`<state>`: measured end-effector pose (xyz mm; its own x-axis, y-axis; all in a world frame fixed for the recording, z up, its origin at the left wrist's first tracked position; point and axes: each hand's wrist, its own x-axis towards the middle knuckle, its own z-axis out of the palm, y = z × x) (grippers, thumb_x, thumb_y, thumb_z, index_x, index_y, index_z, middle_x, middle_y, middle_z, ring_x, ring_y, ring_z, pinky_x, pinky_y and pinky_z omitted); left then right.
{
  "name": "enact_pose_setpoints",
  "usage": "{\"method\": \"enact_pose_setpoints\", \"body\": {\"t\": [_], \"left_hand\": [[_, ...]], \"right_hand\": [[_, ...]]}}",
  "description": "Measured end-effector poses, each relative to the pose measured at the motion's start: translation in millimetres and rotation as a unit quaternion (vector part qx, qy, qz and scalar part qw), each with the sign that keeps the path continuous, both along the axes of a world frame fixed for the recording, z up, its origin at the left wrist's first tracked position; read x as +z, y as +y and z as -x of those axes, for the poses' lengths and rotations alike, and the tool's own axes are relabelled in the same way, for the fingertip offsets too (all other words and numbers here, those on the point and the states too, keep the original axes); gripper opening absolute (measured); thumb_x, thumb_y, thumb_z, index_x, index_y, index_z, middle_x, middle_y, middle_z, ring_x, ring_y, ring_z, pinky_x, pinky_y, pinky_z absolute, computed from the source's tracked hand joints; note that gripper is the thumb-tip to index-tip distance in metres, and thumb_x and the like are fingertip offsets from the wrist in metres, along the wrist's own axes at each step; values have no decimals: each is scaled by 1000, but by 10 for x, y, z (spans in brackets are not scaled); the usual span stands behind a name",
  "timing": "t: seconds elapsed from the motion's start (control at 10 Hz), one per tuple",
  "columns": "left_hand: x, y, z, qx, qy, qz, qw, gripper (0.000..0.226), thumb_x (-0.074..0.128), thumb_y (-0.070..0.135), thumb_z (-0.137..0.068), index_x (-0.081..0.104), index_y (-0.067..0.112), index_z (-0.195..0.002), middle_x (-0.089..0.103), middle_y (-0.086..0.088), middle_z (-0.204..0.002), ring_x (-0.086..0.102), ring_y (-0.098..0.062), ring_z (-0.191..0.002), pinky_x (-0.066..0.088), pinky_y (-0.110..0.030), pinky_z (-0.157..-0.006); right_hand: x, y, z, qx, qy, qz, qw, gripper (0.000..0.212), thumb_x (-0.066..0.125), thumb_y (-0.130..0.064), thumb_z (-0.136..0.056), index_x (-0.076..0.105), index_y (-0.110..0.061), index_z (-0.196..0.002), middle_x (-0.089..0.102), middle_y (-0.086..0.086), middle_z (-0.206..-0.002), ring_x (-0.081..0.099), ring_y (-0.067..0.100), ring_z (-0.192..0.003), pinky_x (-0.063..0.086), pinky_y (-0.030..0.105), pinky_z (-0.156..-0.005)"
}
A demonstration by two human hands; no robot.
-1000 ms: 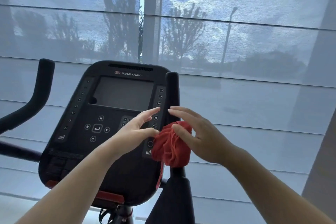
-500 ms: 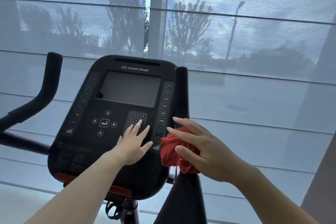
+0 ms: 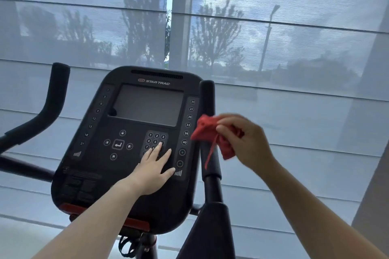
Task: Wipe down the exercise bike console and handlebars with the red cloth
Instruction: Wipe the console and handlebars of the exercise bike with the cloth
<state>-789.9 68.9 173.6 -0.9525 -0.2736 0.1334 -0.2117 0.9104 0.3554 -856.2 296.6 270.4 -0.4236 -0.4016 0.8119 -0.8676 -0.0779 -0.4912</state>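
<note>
I judge wiping barely begun: my right hand (image 3: 246, 141) pinches the bunched red cloth (image 3: 212, 132) just off the right handlebar (image 3: 208, 128), my left hand (image 3: 154, 166) lies flat, empty, on the console (image 3: 96, 132)

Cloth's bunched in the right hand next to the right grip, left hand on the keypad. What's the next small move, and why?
Probably bring the red cloth left onto the console face and start wiping. The right hand holds it bunched in the air beside the right handlebar, while the left hand lies flat on the keypad, seemingly steadying the console. It should lift as the cloth arrives.
</note>
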Motion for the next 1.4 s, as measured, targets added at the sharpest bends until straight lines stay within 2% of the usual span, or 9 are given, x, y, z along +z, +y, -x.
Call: {"method": "enact_pose_setpoints", "body": {"t": [0.1, 0.2, 0.3, 0.4, 0.6, 0.8, 1.0, 1.2, 1.4], "left_hand": [[6, -6, 8, -1, -5, -5, 1000, 63, 33, 49, -96, 2, 33, -149, -20, 9, -155, -17, -18, -143, 7, -47, -117], [28, -8, -4, -1, -10, -6, 1000, 63, 32, 50, -96, 1, 34, -149, -21, 10, -155, -17, -17, -143, 8, -48, -117], [49, -1, -16, -2, -15, -9, 1000, 63, 32, 50, -96, 1, 33, -149, -22, 10, -154, -18, -16, -143, 8, -48, -117], [67, 14, -17, -3, -17, -14, 1000, 63, 31, 50, -96, 0, 34, -148, -23, 10, -154, -19, -17, -142, 7, -48, -117], [92, 39, -27, -5, -21, -17, 1000, 62, 31, 49, -97, -1, 34, -148, -23, 9, -154, -20, -18, -142, 7, -47, -117], [93, 61, -35, -6, -20, -15, 1000, 63, 31, 49, -97, -2, 34, -148, -24, 8, -154, -21, -18, -142, 6, -47, -117], [76, 73, -35, -6, -21, -11, 1000, 65, 32, 50, -96, -2, 33, -148, -25, 6, -154, -21, -20, -142, 7, -47, -117], [106, 88, -35, -6, -27, -10, 1000, 65, 31, 50, -96, -4, 33, -148, -26, 6, -153, -23, -19, -141, 7, -46, -116], [103, 109, -39, -7, -29, -7, 1000, 66, 32, 50, -96, -5, 32, -148, -27, 5, -153, -23, -20, -141, 7, -47, -116]], "right_hand": [[365, -120, 149, -42, -2, 109, 993, 13, 67, -17, -82, 67, -30, -80, 67, -4, -99, 63, 4, -72, 52, 25, -71], [601, -280, 315, -104, 22, 153, 983, 6, 64, -22, -84, 65, -25, -90, 65, -2, -104, 63, 12, -93, 51, 35, -86], [524, -448, 393, -128, 54, 33, 990, 38, 54, -43, -87, 55, -30, -123, 58, 1, -123, 55, 25, -112, 44, 45, -97], [351, -555, 400, -156, 107, -77, 979, 57, 43, -42, -92, 25, -30, -145, 29, -3, -151, 31, 19, -136, 27, 36, -112], [444, -607, 458, -189, 78, -81, 975, 65, 39, -53, -91, 12, -33, -147, 24, -7, -153, 24, 16, -139, 28, 52, -109], [386, -649, 396, -192, 82, -48, 977, 64, 45, -51, -87, 23, -36, -144, 34, -8, -146, 40, 15, -129, 42, 43, -101], [21, -555, 240, -177, 52, -29, 982, 64, 56, -33, -90, 24, -27, -145, 31, -10, -148, 38, 4, -128, 31, 12, -95], [170, -553, 251, -167, 13, -23, 986, 59, 55, -29, -91, 28, -29, -144, 37, -7, -147, 41, 5, -127, 35, 23, -103], [-46, -480, 170, -150, -7, -5, 989, 33, 51, -19, -94, 54, -24, -126, 61, -15, -120, 58, -4, -89, 45, 14, -80]]}}
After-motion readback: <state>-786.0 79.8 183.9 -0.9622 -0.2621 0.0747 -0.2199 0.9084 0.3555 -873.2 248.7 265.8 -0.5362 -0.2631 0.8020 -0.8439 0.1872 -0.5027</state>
